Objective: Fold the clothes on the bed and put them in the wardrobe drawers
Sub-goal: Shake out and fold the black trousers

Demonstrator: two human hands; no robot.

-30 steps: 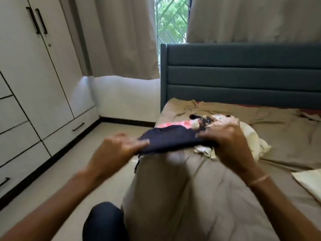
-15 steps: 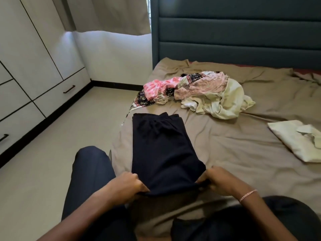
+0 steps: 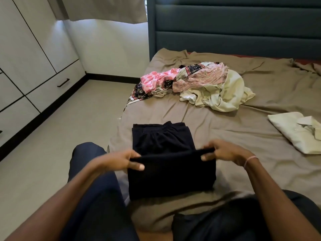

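A bed [image 3: 260, 101] with a creased brown sheet fills the room's right side, backed by a dark padded headboard [image 3: 225, 23]. A pale wardrobe [image 3: 26, 54] with drawers [image 3: 57, 87] lines the left wall.

A dark garment [image 3: 170, 176] lies near the bed's left edge, close to the person's knees, with its elastic waistband at the far end. Both arms reach forward from the bottom corners, wrists roughly level. The left hand [image 3: 118, 160] and right hand [image 3: 227, 152] each hold one end of the garment's raised near fold. The fingers [image 3: 206, 157] are curled over the cloth with the thumbs beneath, pinching it, and the fold is drawn straight between them just above the lower layer. A thin pink band [image 3: 250, 159] circles the right wrist.

A heap of pink, patterned and cream clothes [image 3: 199, 84] sits toward the headboard. A folded pale shirt [image 3: 291, 133] lies by the right edge.
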